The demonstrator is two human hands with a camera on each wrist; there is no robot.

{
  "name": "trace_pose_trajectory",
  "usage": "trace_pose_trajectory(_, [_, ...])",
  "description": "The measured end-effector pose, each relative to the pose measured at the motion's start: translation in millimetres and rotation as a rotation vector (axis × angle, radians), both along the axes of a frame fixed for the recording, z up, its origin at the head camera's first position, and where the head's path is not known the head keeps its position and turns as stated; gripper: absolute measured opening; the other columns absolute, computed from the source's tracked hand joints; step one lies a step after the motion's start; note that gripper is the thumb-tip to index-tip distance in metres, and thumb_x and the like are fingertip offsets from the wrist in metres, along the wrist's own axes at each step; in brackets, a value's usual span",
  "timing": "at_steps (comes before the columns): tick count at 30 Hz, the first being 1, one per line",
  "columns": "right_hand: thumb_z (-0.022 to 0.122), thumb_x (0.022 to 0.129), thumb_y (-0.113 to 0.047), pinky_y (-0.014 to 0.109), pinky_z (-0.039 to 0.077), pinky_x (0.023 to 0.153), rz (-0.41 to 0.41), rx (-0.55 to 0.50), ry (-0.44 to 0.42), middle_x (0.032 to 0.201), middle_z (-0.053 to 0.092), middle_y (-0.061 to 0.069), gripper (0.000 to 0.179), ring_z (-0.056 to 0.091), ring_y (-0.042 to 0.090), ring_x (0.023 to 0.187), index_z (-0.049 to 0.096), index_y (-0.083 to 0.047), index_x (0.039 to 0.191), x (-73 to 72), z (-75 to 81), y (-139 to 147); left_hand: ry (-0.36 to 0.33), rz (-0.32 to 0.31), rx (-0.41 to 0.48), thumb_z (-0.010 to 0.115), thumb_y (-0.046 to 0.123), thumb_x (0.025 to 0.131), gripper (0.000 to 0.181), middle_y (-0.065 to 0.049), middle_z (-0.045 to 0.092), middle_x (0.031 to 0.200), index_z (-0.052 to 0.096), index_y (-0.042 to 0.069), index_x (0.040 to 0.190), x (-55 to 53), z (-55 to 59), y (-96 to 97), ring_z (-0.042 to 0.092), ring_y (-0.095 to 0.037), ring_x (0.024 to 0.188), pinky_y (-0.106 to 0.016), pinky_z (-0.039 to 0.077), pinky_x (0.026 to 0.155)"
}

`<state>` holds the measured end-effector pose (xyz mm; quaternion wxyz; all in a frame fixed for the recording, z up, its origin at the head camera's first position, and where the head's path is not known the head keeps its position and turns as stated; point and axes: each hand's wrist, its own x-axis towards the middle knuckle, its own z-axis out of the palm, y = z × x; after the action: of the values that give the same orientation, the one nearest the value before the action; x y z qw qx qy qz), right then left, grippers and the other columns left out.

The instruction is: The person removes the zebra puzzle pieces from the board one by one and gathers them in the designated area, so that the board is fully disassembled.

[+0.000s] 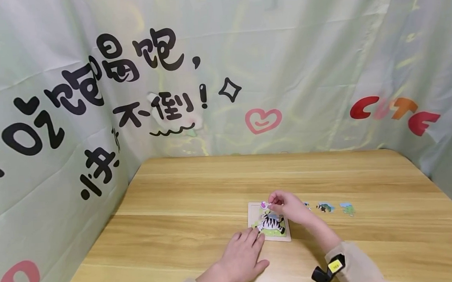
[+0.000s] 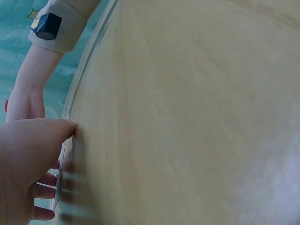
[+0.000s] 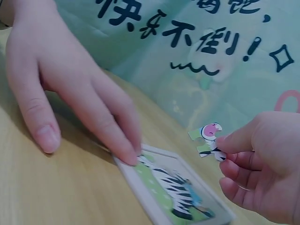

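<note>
A jigsaw puzzle [image 1: 272, 224] with a zebra picture lies in a pale square frame [image 1: 288, 235] on the table. My right hand [image 1: 291, 206] pinches a puzzle piece [image 3: 206, 140] between thumb and fingers, above the frame's far side. Pink, green and black-striped parts show on that piece in the right wrist view. With fingers stretched out, my left hand [image 1: 242, 256] rests at the frame's near left edge, fingertips touching it. The left wrist view shows this hand from the thumb side, the puzzle mostly hidden.
Several loose puzzle pieces lie to the right of the frame, among them a dark-patterned piece [image 1: 324, 207] and a green-blue piece [image 1: 346, 208]. The wooden table [image 1: 168, 212] meets a printed cloth backdrop [image 1: 218, 141] at the back and sides.
</note>
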<state>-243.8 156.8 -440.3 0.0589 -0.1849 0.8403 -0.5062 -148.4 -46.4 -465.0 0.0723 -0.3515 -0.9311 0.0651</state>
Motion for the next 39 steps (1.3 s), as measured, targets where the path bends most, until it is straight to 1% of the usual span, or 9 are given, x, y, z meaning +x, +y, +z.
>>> trace_pose_trajectory(4, [0.062, 0.084, -0.005, 0.027, 0.047, 0.065, -0.029, -0.002, 0.003, 0.082, 0.055, 0.006, 0.01, 0.052, 0.019, 0.077, 0.056, -0.001, 0.091, 1.1, 5.6, 16.3, -0.001, -0.002, 0.008, 0.034, 0.057, 0.093, 0.066, -0.008, 0.042, 0.139, 0.044, 0.011, 0.138, -1.0, -1.5, -0.8, 0.038, -0.023, 0.128, -0.039, 0.034, 0.101])
trace_pose_trajectory(9, [0.062, 0.086, -0.009, 0.029, 0.047, 0.062, -0.058, 0.02, -0.033, 0.081, 0.055, 0.007, 0.013, 0.052, 0.022, 0.073, 0.055, -0.001, 0.092, 4.8, 8.6, 46.5, 0.002, -0.011, 0.013, 0.034, 0.057, 0.093, 0.065, -0.008, 0.042, 0.139, 0.044, 0.01, 0.138, -0.8, -1.0, -1.4, 0.038, -0.023, 0.127, -0.038, 0.033, 0.101])
trace_pose_trajectory(14, [0.06, 0.087, -0.008, 0.028, 0.046, 0.056, 0.008, 0.04, -0.091, 0.076, 0.053, 0.008, 0.015, 0.051, 0.018, 0.065, 0.053, 0.003, 0.094, 10.4, 6.4, 81.2, 0.006, -0.012, 0.01, 0.034, 0.056, 0.093, 0.064, -0.007, 0.043, 0.137, 0.046, 0.01, 0.137, -0.7, 0.0, -1.3, 0.038, -0.022, 0.127, -0.037, 0.034, 0.1])
trace_pose_trajectory(19, [0.061, 0.086, -0.005, 0.025, 0.046, 0.053, 0.054, 0.067, -0.111, 0.074, 0.054, 0.006, 0.013, 0.05, 0.011, 0.061, 0.056, 0.006, 0.093, 18.6, 2.1, 101.4, 0.009, -0.015, 0.01, 0.034, 0.057, 0.093, 0.064, -0.007, 0.043, 0.137, 0.045, 0.011, 0.136, -1.3, -1.7, -1.4, 0.038, -0.022, 0.127, -0.037, 0.034, 0.1])
trace_pose_trajectory(24, [0.062, 0.085, -0.006, 0.024, 0.044, 0.052, 0.04, 0.173, -0.068, 0.074, 0.055, 0.004, 0.008, 0.05, 0.01, 0.061, 0.06, 0.0, 0.09, 27.9, -4.9, 106.1, -0.001, -0.026, 0.008, 0.032, 0.057, 0.094, 0.065, -0.008, 0.043, 0.137, 0.045, 0.01, 0.137, -0.5, -1.9, -1.7, 0.038, -0.022, 0.127, -0.037, 0.034, 0.1])
trace_pose_trajectory(26, [0.063, 0.085, -0.007, 0.023, 0.043, 0.054, 0.036, 0.225, -0.024, 0.075, 0.055, 0.002, 0.006, 0.049, 0.009, 0.064, 0.06, -0.003, 0.088, 29.9, -7.3, 105.2, -0.006, -0.026, 0.007, 0.031, 0.057, 0.094, 0.065, -0.008, 0.042, 0.138, 0.045, 0.01, 0.137, -0.3, -1.6, -1.6, 0.038, -0.023, 0.127, -0.037, 0.034, 0.1])
trace_pose_trajectory(29, [0.064, 0.084, -0.007, 0.023, 0.041, 0.056, 0.024, 0.264, 0.029, 0.076, 0.055, 0.0, 0.003, 0.047, 0.008, 0.067, 0.061, -0.005, 0.086, 31.5, -9.6, 102.2, -0.009, -0.025, 0.012, 0.032, 0.056, 0.094, 0.065, -0.009, 0.043, 0.138, 0.045, 0.01, 0.137, -0.5, -1.0, -1.4, 0.038, -0.023, 0.127, -0.037, 0.034, 0.1])
trace_pose_trajectory(35, [0.066, 0.083, -0.008, 0.023, 0.04, 0.059, -0.027, 0.307, 0.066, 0.075, 0.054, -0.003, 0.004, 0.046, 0.007, 0.068, 0.062, -0.007, 0.084, 32.9, -11.4, 98.0, 0.001, -0.029, 0.02, 0.032, 0.056, 0.094, 0.065, -0.009, 0.043, 0.137, 0.045, 0.009, 0.137, -1.0, -1.3, -1.4, 0.039, -0.023, 0.126, -0.037, 0.034, 0.1])
trace_pose_trajectory(39, [0.071, 0.079, -0.011, 0.023, 0.041, 0.06, -0.019, 0.306, 0.061, 0.077, 0.054, -0.002, 0.012, 0.047, 0.007, 0.068, 0.062, -0.007, 0.087, 33.7, -11.1, 98.3, 0.014, -0.032, 0.022, 0.033, 0.056, 0.094, 0.065, -0.009, 0.044, 0.137, 0.046, 0.009, 0.136, -1.7, -1.9, -1.4, 0.04, -0.023, 0.126, -0.038, 0.034, 0.1])
